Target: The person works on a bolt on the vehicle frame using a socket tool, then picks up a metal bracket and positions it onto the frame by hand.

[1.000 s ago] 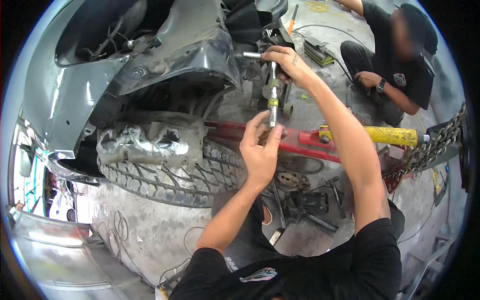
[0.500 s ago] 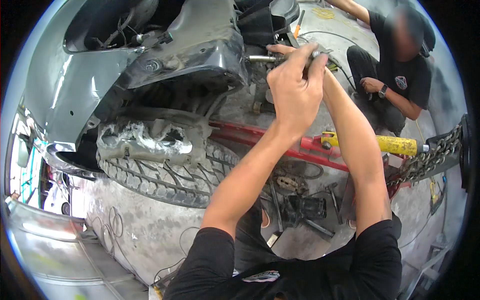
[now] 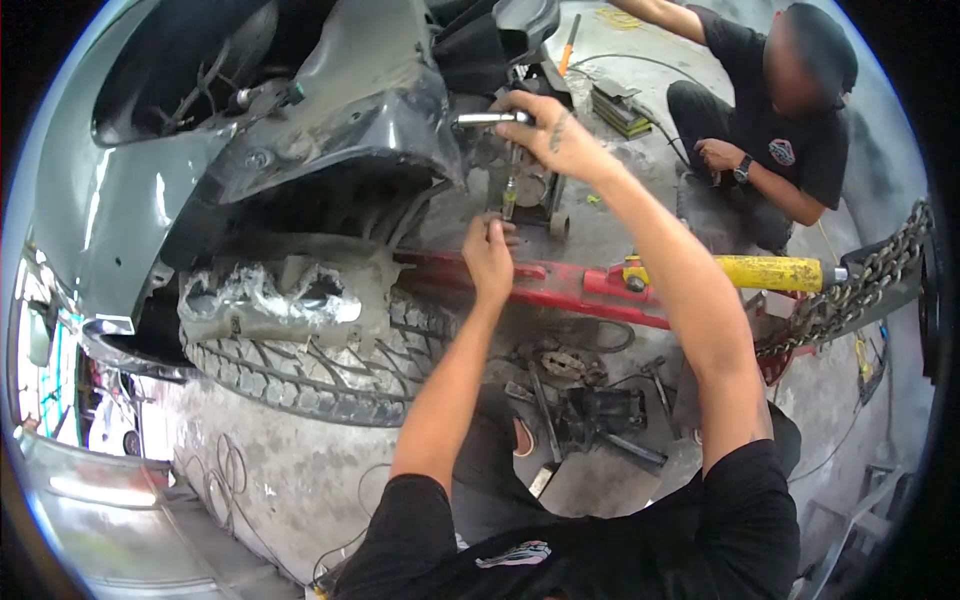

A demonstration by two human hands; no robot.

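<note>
My right hand (image 3: 555, 138) is closed around the head end of a ratchet wrench (image 3: 485, 118), whose silver handle points left toward the dark fender edge (image 3: 425, 110). Below it, a narrow shaft with a yellow-green section (image 3: 510, 193) runs down toward my left hand. My left hand (image 3: 488, 258) is lower, over the red metal beam, with fingers curled near the shaft's lower end. Whether these fingers grip the shaft cannot be made out.
Beneath the vehicle body lies a tire (image 3: 300, 375). A red beam (image 3: 560, 285) joins a yellow cylinder (image 3: 770, 273) near a chain (image 3: 870, 285). Hammers (image 3: 658, 385) and dark parts (image 3: 605, 410) lie on the floor. Another person (image 3: 790, 120) crouches at right.
My hands were close together at the tool and are now apart. The left has moved down and left, while the right holds the ratchet wrench farther left. The view has shifted slightly.
</note>
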